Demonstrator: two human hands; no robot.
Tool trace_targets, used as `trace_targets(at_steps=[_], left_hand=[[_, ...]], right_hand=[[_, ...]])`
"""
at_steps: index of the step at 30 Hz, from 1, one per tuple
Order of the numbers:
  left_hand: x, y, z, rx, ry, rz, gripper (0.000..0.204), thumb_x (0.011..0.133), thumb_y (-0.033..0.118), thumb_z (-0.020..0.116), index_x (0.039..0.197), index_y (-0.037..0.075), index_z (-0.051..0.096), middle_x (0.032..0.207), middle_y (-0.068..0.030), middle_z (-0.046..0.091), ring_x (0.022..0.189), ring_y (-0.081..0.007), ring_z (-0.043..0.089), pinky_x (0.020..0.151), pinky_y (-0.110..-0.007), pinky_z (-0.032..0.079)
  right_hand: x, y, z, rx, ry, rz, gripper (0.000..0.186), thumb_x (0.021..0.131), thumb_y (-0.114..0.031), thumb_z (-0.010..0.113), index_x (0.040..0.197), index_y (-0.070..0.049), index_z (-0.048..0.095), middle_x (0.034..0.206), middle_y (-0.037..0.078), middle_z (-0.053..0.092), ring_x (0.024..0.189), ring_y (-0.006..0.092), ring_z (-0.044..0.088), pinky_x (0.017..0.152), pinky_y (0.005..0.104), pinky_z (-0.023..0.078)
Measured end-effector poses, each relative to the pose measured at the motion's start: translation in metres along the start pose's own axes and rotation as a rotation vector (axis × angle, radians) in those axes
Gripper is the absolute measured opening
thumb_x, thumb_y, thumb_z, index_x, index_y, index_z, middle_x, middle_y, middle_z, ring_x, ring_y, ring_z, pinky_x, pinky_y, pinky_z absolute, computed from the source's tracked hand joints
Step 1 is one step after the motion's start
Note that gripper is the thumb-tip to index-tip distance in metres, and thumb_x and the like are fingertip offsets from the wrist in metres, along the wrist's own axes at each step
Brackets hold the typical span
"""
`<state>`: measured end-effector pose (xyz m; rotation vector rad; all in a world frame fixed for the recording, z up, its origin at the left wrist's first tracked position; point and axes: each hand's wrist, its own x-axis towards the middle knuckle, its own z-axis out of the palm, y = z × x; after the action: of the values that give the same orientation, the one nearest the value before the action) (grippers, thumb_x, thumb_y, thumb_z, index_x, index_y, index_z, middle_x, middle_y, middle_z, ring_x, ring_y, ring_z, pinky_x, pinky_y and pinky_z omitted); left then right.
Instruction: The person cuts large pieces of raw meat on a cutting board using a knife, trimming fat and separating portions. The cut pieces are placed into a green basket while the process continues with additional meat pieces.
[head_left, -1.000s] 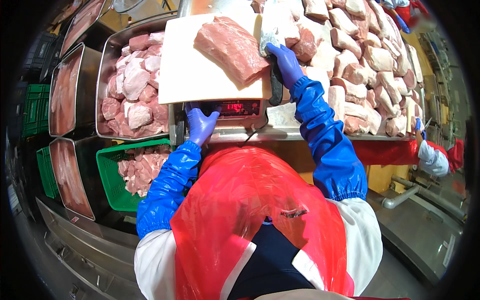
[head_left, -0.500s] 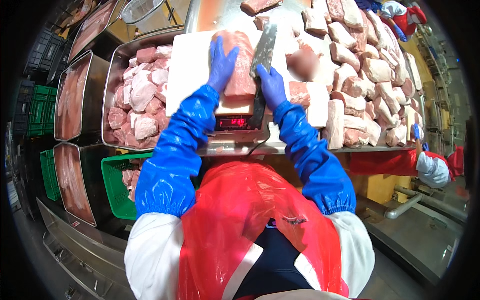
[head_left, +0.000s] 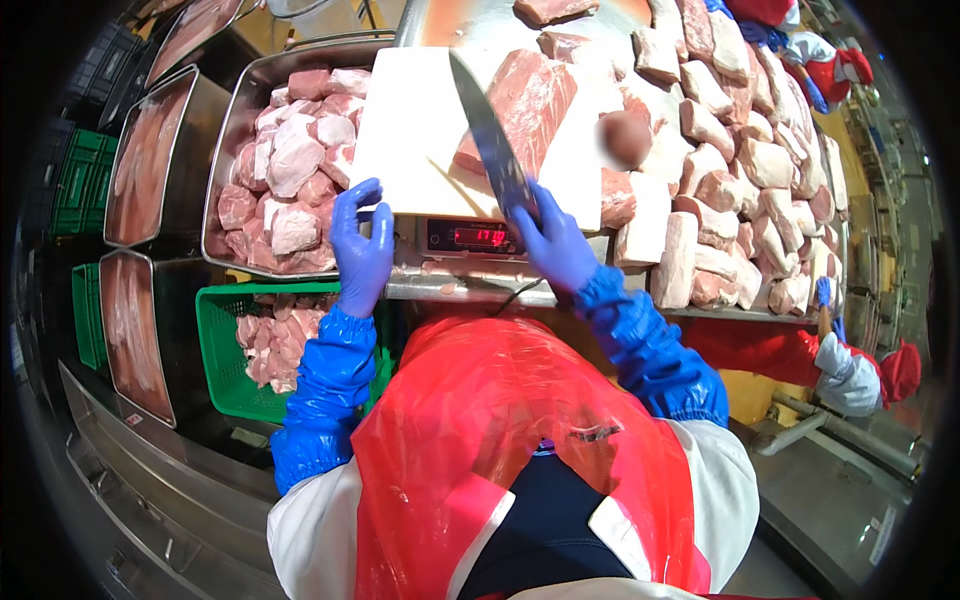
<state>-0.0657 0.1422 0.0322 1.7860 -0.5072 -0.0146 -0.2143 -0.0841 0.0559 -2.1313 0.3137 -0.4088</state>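
My right hand (head_left: 556, 240), in a blue glove, grips a large knife (head_left: 490, 130) by its handle near the front of a white cutting board (head_left: 410, 120). The blade points up and to the left, in front of a big slab of raw meat (head_left: 530, 105) on the board. Its lower left end lies close to the slab. My left hand (head_left: 362, 245) holds nothing; its fingers are apart and partly curled beside the board's front left corner. A scale with a red lit display (head_left: 470, 237) sits at the board's front edge, between my hands.
Left of the board stands a metal tray (head_left: 225, 150) of meat chunks, with a green crate (head_left: 225, 370) of trimmings below it. Many meat pieces (head_left: 715, 190) cover the right of the table. Co-workers in red and white (head_left: 850, 370) stand at the far right.
My left hand has let go of the meat slab and drawn back toward me. The slab now lies tilted, farther right on the board. The knife has swung to point up-left.
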Motion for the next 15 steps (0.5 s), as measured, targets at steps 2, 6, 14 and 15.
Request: trace_targets(at_steps=[2, 6, 14, 15], left_hand=[[0.003, 0.014, 0.012, 0.022, -0.008, 0.059, 0.023, 0.09, 0.002, 0.064, 0.113, 0.002, 0.066, 0.103, -0.0084, 0.067, 0.091, -0.0167, 0.065, 0.078, -0.031, 0.052], [0.004, 0.016, 0.032, -0.063, -0.01, 0.002, 0.021, 0.09, 0.004, 0.067, 0.111, 0.004, 0.067, 0.092, -0.005, 0.067, 0.081, -0.013, 0.063, 0.071, -0.027, 0.05], [0.032, 0.004, 0.095, 0.093, -0.04, 0.189, 0.029, 0.078, 0.01, 0.075, 0.105, 0.005, 0.066, 0.099, -0.0107, 0.061, 0.082, -0.0213, 0.062, 0.075, -0.033, 0.053], [0.043, -0.004, 0.093, 0.138, -0.044, 0.217, 0.023, 0.077, 0.007, 0.073, 0.099, 0.005, 0.067, 0.092, -0.0105, 0.061, 0.079, -0.0217, 0.062, 0.073, -0.032, 0.053]], right_hand=[[0.028, -0.028, -0.008, -0.061, -0.157, 0.189, 0.063, 0.099, -0.015, 0.055, 0.155, -0.012, 0.028, 0.094, 0.03, 0.068, 0.083, 0.0464, 0.068, 0.073, 0.0485, 0.053], [-0.016, 0.001, -0.036, -0.146, -0.317, 0.035, 0.07, 0.097, -0.01, 0.053, 0.159, -0.022, 0.022, 0.091, 0.031, 0.066, 0.086, 0.0463, 0.067, 0.078, 0.0485, 0.051], [-0.05, -0.051, -0.128, -0.212, -0.394, 0.26, 0.069, 0.097, -0.006, 0.053, 0.159, -0.017, 0.024, 0.087, 0.027, 0.066, 0.07, 0.0387, 0.065, 0.072, 0.0427, 0.051], [-0.043, -0.053, -0.117, -0.151, -0.327, 0.304, 0.07, 0.097, -0.006, 0.052, 0.159, -0.017, 0.023, 0.088, 0.026, 0.066, 0.072, 0.0381, 0.066, 0.073, 0.043, 0.052]])
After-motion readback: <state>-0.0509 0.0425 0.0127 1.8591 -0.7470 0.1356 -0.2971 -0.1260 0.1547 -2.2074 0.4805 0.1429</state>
